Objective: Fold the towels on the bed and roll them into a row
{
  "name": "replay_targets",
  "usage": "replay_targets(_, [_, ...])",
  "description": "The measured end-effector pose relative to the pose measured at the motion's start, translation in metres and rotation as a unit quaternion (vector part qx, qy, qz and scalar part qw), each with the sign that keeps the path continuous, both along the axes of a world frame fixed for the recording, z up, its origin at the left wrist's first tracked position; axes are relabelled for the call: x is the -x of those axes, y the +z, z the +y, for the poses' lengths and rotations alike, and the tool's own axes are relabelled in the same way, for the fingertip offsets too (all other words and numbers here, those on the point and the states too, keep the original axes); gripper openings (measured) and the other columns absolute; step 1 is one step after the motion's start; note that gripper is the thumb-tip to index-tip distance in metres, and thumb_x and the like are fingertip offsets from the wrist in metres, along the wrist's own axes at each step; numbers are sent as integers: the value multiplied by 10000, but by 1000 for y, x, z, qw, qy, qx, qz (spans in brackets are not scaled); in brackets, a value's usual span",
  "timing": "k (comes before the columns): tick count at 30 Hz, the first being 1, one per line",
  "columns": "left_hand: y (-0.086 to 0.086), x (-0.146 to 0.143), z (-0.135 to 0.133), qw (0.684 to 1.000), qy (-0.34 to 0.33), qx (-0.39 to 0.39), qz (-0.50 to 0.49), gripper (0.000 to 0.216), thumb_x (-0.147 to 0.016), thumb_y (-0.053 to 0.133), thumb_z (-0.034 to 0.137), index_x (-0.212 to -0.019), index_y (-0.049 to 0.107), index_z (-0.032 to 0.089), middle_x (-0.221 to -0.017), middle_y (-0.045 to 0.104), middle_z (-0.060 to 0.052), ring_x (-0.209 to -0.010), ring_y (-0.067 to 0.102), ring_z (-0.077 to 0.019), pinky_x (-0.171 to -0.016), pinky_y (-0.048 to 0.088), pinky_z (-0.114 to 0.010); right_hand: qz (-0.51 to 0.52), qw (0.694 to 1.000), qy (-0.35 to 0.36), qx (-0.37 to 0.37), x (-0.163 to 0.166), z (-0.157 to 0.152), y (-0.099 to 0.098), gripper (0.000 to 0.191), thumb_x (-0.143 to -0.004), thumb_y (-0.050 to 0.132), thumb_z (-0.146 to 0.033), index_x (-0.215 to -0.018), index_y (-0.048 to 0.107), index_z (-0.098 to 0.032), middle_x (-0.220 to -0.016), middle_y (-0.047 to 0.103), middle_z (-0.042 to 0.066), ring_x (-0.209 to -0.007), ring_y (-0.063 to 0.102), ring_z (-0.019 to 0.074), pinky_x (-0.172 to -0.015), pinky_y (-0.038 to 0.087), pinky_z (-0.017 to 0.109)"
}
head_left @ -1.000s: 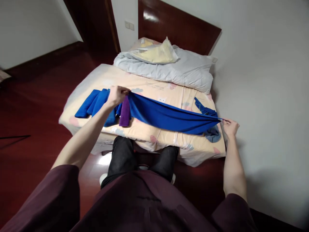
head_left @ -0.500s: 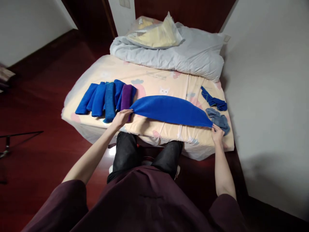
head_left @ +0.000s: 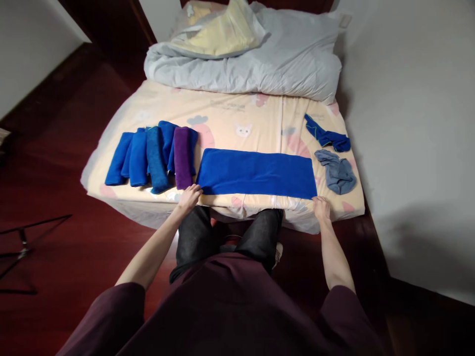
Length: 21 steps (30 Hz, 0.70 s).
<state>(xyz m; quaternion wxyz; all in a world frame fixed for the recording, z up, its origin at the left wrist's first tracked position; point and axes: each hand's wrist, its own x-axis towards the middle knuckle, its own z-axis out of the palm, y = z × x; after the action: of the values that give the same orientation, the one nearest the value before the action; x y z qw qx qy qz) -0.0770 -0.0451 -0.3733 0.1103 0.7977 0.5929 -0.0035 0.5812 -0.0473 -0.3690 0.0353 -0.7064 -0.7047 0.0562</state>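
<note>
A bright blue towel (head_left: 257, 173) lies flat as a long rectangle on the near edge of the bed (head_left: 230, 118). My left hand (head_left: 189, 197) pinches its near left corner and my right hand (head_left: 321, 207) pinches its near right corner. Left of it lie several folded blue towels (head_left: 141, 155) in a row, with a folded purple towel (head_left: 182, 157) closest to my left hand.
Two crumpled cloths, a dark blue one (head_left: 326, 137) and a grey-blue one (head_left: 337, 172), lie at the bed's right side. A grey duvet (head_left: 252, 64) and yellow pillow (head_left: 215, 34) are heaped at the head. A white wall is on the right, dark red floor on the left.
Both hands lowered the stretched blue towel from mid-air onto the bed, where it now lies flat. The camera tilted down and closer to the bed.
</note>
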Motion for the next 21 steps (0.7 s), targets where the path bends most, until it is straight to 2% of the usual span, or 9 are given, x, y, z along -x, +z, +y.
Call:
replay_targets(4, [2, 1, -5, 998, 58, 19, -7, 342, -914, 412, 107, -1048, 721, 171, -1109, 672, -166, -1041, 623, -268, -875, 500, -334, 8, 998, -65, 12, -9, -9, 7, 440, -886, 429, -41, -1154, 769, -123, -1217, 730, 168, -1043, 643, 260, -958, 484, 332])
replay_targets(7, [5, 1, -12, 998, 60, 30, -14, 355, -902, 418, 102, -1062, 729, 162, -1090, 671, -177, -1028, 638, -279, -864, 510, -342, 16, 996, -78, 33, -6, -19, 18, 433, -878, 442, -22, -1146, 769, -115, -1235, 727, 169, -1021, 654, 253, -953, 498, 337])
replay_targets(12, [19, -20, -4, 998, 38, 41, 32, 344, -878, 443, 88, -1021, 749, 153, -1023, 705, -177, -1039, 647, -315, -895, 519, -402, 25, 991, -105, 75, 36, -11, 53, 336, -838, 471, 60, -1016, 733, -53, -1161, 753, 194, -1044, 636, 192, -1011, 479, 297])
replay_targets(14, [28, -40, 11, 999, 34, 7, 22, 362, -911, 441, 118, -1109, 742, 145, -1114, 719, -180, -1106, 635, -326, -951, 506, -430, 42, 994, -85, 55, 71, 6, 66, 294, -858, 512, 37, -1075, 698, -30, -1214, 745, 183, -1153, 599, 171, -1103, 428, 301])
replay_targets(17, [33, -79, 39, 995, 36, -75, -59, 453, -980, 420, 204, -1371, 639, 138, -1421, 628, -184, -1321, 541, -332, -1094, 444, -476, 77, 996, -30, 26, 146, 40, 74, 337, -960, 481, -60, -1261, 632, -86, -1467, 639, 58, -1318, 509, 75, -1191, 320, 234])
replay_targets(19, [25, -105, 53, 988, 37, -104, -111, 510, -1010, 400, 266, -1481, 550, 141, -1587, 489, -164, -1468, 421, -323, -1188, 366, -497, 171, 982, 76, -18, 211, 60, 68, 409, -995, 425, -87, -1377, 571, -77, -1573, 542, 51, -1427, 448, 78, -1238, 274, 265])
replay_targets(21, [6, -126, 58, 983, 45, -102, -144, 547, -1023, 374, 313, -1521, 506, 132, -1666, 377, -153, -1551, 317, -310, -1246, 294, -505, 277, 955, 97, -48, 276, 72, 52, 452, -967, 434, -12, -1392, 581, -62, -1586, 524, 72, -1479, 423, 109, -1269, 265, 280])
